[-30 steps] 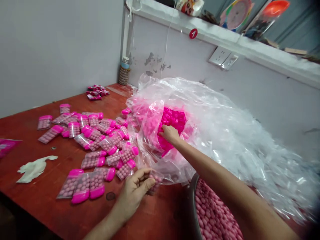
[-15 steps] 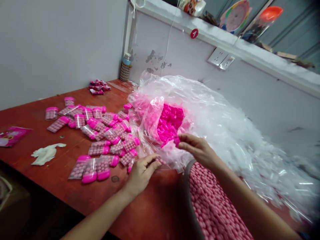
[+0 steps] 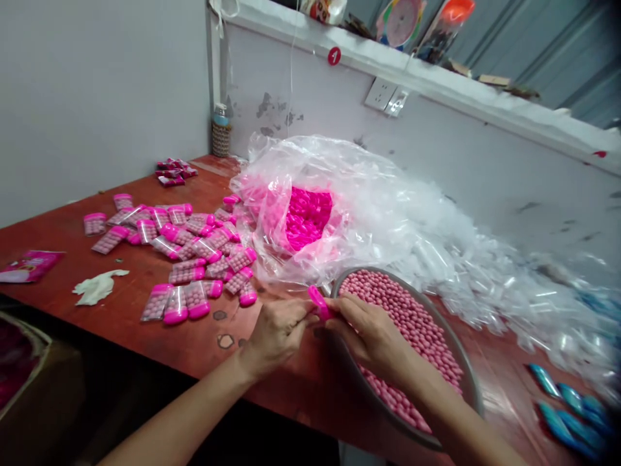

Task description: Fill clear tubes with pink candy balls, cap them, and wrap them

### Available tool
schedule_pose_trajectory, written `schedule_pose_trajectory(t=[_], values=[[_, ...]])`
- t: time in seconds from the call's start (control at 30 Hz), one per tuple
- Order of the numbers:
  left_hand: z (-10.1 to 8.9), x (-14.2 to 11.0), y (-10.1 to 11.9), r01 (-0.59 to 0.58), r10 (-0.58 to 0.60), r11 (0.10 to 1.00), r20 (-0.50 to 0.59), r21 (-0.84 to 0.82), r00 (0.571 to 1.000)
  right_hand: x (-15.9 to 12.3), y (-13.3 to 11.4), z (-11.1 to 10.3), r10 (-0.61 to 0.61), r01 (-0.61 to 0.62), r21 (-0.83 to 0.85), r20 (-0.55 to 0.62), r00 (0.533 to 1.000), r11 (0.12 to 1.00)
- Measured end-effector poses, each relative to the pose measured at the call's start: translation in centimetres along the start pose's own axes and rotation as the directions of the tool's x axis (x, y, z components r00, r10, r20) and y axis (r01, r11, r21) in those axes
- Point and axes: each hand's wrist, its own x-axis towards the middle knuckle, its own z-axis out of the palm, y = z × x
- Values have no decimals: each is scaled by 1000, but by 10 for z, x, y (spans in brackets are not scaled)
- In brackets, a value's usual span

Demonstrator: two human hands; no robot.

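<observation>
"Where is the right hand?"

"Just left of the basin of pink balls. The right hand pinches a bright pink cap over the near part of the table."

"And the left hand?"

"Its fingers curl in at the cap's left side; whether they grip anything cannot be told."

"What lies around them?"

"Pink-capped clear containers, scattered to the left. Farther off, a clear plastic bag gapes over glossy pink pieces."
</observation>
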Motion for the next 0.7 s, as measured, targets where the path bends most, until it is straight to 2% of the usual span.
schedule_pose_trajectory(t=[0.07, 0.13, 0.27, 0.37, 0.43, 0.5, 0.57, 0.7], values=[[-1, 2, 3, -85, 80, 993, 53, 86, 995, -7, 2, 1, -20, 21, -33, 12, 1000, 999], [-2, 5, 3, -113, 97, 981, 101, 160, 990, -11, 7, 0, -26, 28, -41, 33, 999, 999], [-2, 8, 5, -15, -11, 989, 181, 146, 983, -8, 8, -10, -30, 40, -106, 89, 996, 994], [-1, 6, 7, 66, -69, 998, 247, 20, 967, 3, -1, -26, -132, 167, -162, 206, 970, 973], [-2, 5, 8, 168, -141, 982, 258, -88, 956, 9, -6, -33, -178, 232, -183, 271, 946, 955], [-4, 4, 7, 299, -252, 934, 234, -194, 939, 11, -6, -34, -149, 210, -245, 245, 958, 946], [-5, 4, 5, 407, -372, 864, 167, -296, 913, 9, -3, -26, -88, 134, -314, 159, 983, 940], [-1, 7, 2, 508, -562, 688, 62, -518, 825, 1, -1, 4, 27, -31, -395, -16, 1000, 918]])
